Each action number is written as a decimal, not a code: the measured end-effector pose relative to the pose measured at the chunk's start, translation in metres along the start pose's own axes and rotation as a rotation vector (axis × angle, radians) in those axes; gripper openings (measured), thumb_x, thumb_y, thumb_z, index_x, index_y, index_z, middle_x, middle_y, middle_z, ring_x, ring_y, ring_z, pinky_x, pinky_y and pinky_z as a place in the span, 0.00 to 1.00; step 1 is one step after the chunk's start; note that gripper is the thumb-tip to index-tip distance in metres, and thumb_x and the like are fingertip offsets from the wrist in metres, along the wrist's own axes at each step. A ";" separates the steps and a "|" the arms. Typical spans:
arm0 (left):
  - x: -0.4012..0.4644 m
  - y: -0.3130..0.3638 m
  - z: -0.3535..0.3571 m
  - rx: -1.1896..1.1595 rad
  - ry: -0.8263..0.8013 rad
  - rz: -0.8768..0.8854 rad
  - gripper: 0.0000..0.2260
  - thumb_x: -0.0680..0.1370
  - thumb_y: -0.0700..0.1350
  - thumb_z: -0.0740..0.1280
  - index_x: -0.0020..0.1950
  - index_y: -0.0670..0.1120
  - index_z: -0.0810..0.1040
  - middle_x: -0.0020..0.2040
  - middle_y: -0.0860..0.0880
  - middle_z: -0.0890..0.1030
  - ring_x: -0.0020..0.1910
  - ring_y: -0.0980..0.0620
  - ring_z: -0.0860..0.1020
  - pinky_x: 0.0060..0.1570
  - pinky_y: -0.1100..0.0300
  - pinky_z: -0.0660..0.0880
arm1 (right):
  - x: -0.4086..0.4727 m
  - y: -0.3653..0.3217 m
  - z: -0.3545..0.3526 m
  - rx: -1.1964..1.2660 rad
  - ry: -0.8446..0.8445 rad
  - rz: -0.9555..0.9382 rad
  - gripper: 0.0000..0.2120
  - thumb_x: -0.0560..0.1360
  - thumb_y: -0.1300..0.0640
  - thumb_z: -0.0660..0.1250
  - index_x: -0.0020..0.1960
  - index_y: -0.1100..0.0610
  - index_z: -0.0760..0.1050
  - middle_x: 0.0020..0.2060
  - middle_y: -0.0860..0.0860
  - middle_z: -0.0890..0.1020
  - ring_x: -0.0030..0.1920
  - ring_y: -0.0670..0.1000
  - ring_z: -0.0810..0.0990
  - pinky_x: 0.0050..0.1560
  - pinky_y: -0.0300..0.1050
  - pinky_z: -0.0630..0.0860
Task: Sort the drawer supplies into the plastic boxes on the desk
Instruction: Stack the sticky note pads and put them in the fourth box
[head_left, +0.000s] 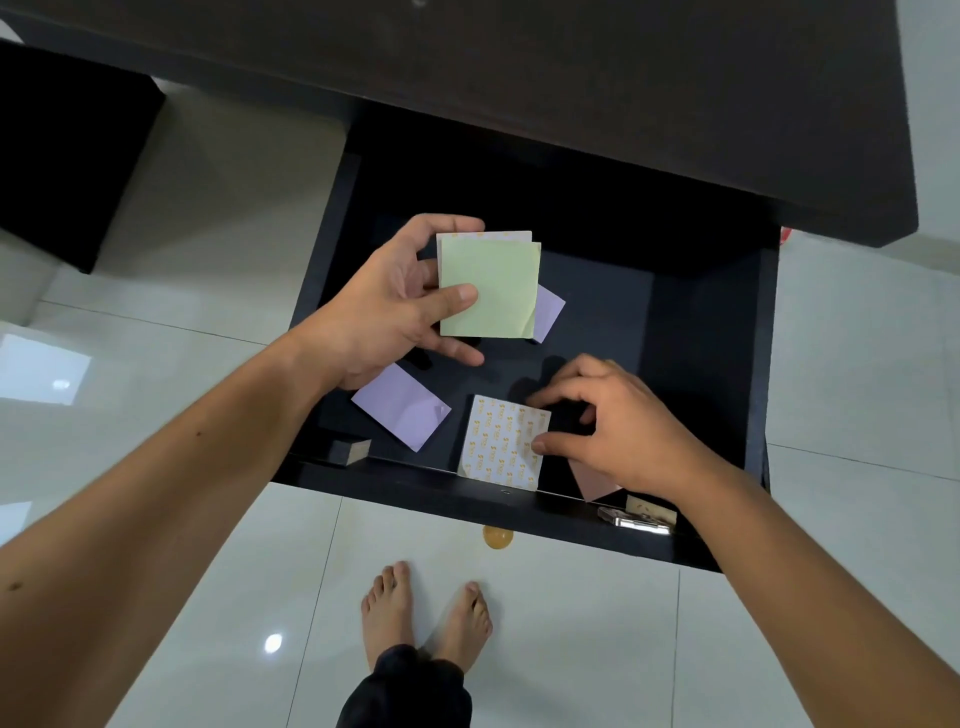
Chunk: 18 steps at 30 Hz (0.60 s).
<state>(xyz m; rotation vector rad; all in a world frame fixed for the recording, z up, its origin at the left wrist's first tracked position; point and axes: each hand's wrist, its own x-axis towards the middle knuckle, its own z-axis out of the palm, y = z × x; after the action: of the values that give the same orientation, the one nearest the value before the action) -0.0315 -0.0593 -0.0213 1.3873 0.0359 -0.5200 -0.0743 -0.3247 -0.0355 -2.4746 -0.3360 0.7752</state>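
The dark drawer stands pulled out under the desk. Above it my left hand holds a stack of sticky-note pads with a green pad on top. My right hand pinches the right edge of a white pad with orange print that lies near the drawer's front wall. A purple pad rests on the drawer floor below my left hand. Another purple pad shows partly behind the green one. A pink pad is mostly hidden under my right hand.
The dark desk top overhangs the back of the drawer. A small block sits in the front left corner and a metal stapler-like object in the front right. My bare feet stand on the white tiled floor.
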 end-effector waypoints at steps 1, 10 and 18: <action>0.000 0.000 -0.001 0.002 -0.001 -0.001 0.24 0.83 0.32 0.65 0.77 0.49 0.67 0.66 0.44 0.80 0.61 0.42 0.84 0.45 0.47 0.86 | 0.000 -0.001 -0.001 -0.008 -0.006 -0.005 0.21 0.71 0.47 0.81 0.63 0.44 0.83 0.56 0.39 0.76 0.58 0.43 0.72 0.60 0.41 0.71; 0.004 -0.005 -0.005 0.043 0.008 0.055 0.24 0.84 0.33 0.65 0.76 0.51 0.67 0.67 0.43 0.79 0.63 0.40 0.83 0.47 0.52 0.83 | -0.004 -0.001 -0.006 0.430 -0.078 0.061 0.11 0.75 0.58 0.79 0.52 0.48 0.81 0.48 0.48 0.88 0.50 0.49 0.87 0.56 0.48 0.84; 0.000 -0.004 -0.003 0.012 -0.044 0.071 0.26 0.84 0.34 0.65 0.79 0.53 0.65 0.65 0.42 0.82 0.61 0.39 0.84 0.50 0.49 0.84 | -0.014 -0.013 -0.045 0.879 0.192 -0.042 0.14 0.73 0.58 0.75 0.58 0.58 0.81 0.51 0.56 0.88 0.51 0.53 0.88 0.48 0.44 0.84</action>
<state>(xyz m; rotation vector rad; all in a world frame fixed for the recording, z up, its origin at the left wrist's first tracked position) -0.0321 -0.0568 -0.0256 1.3835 -0.0529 -0.4919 -0.0600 -0.3368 0.0094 -1.6794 0.0353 0.5030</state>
